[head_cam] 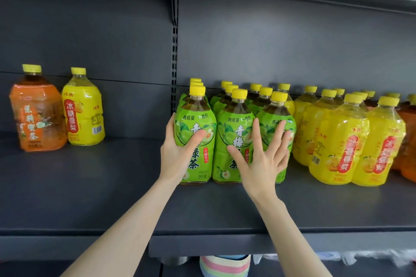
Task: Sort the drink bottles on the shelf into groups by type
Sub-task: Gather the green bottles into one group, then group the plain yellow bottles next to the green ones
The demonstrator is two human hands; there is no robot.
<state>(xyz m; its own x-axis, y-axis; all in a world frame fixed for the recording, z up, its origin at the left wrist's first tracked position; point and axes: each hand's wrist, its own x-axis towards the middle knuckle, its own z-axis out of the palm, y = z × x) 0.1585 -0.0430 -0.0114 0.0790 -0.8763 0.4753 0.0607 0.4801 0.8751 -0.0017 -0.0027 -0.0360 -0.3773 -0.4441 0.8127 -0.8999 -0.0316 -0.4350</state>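
Several green-label tea bottles [234, 123] with yellow caps stand in rows at the middle of the dark shelf [94, 186]. My left hand [180, 153] grips the leftmost front green bottle [198, 119], thumb across its label and fingers round its left side. My right hand [263, 159] lies open with spread straight fingers against the fronts of the middle and right green bottles. To the right stand several yellow-label bottles [337, 146]. Orange-label bottles [408, 146] show at the far right edge.
At the far left an orange-label bottle [37, 114] and a yellow-label bottle [84, 110] stand side by side against the back panel. A slotted upright post [174, 63] divides the two shelf bays. Striped and plastic items [225, 265] sit below the shelf.
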